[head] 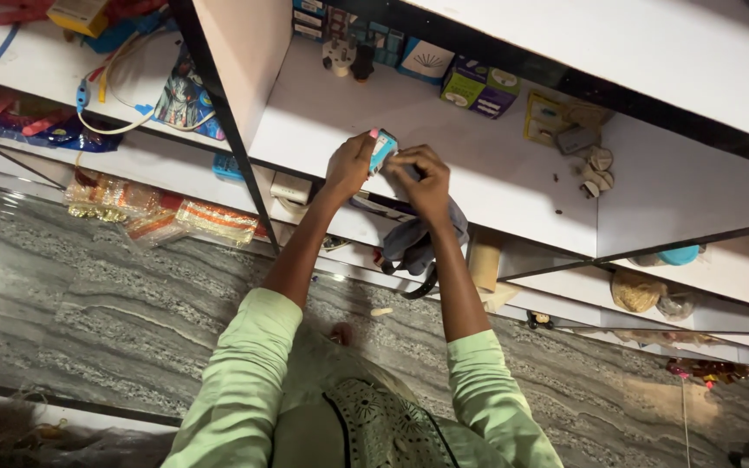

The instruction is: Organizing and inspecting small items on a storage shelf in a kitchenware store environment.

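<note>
left hand: pinching one end of a small blue rectangular packet, fingers closed on it

right hand: gripping the packet's other end, with a grey cloth rag hanging from under that palm

packet spot: squeezed between both hands, right over the front edge of the white laminate shelf

slip risk: honestly that two-finger grip looks thin, packet could drop to the grey marble floor

rag risk: could slide loose too

neighbours: green-and-purple cardboard box sits well apart, further back
</note>
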